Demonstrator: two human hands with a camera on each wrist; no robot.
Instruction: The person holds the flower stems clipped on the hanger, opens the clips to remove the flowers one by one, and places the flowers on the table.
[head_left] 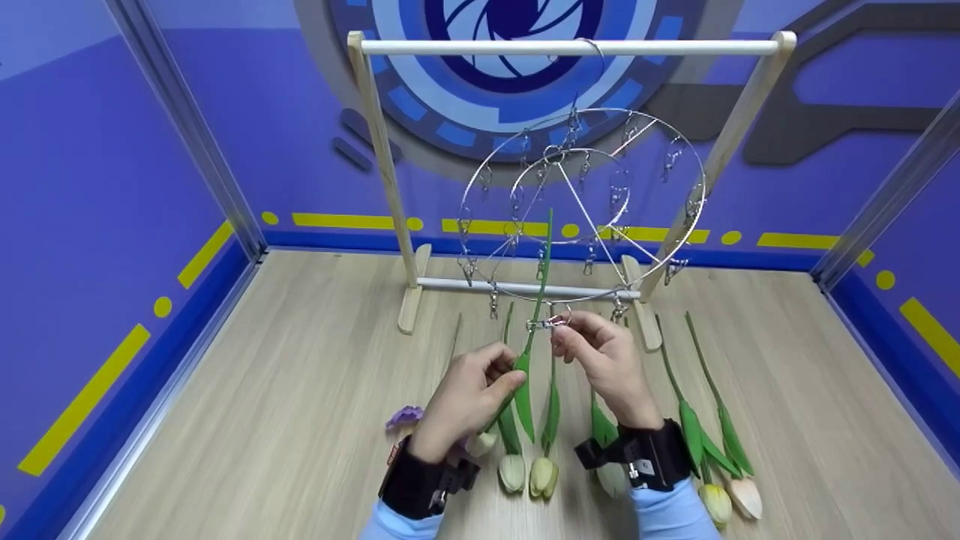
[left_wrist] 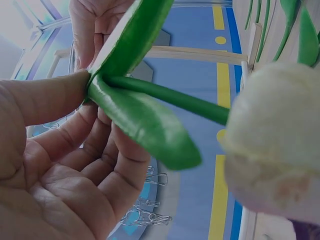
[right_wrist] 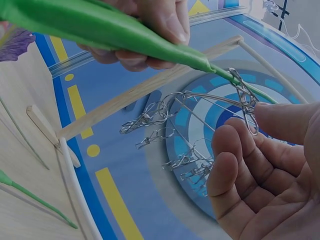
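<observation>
My left hand (head_left: 469,394) pinches an artificial tulip by its green stem (head_left: 547,255), at the base of the leaves. Its pale bloom (left_wrist: 275,145) hangs below in the left wrist view, and the stem end points up. My right hand (head_left: 604,364) pinches a wire metal clip (right_wrist: 244,97) between thumb and fingers. That clip lies across the stem just above the left hand; whether it bites the stem is hard to tell. The clip sits at the near edge of a round metal drying hanger (head_left: 579,201) with several more clips.
A wooden stand (head_left: 384,150) carries the hanger by a hook on its top bar (head_left: 480,47). Several tulips lie on the table (head_left: 300,375), including a yellowish one (head_left: 544,477) and a pinkish one (head_left: 745,498). A purple flower (head_left: 405,417) lies beside the left wrist.
</observation>
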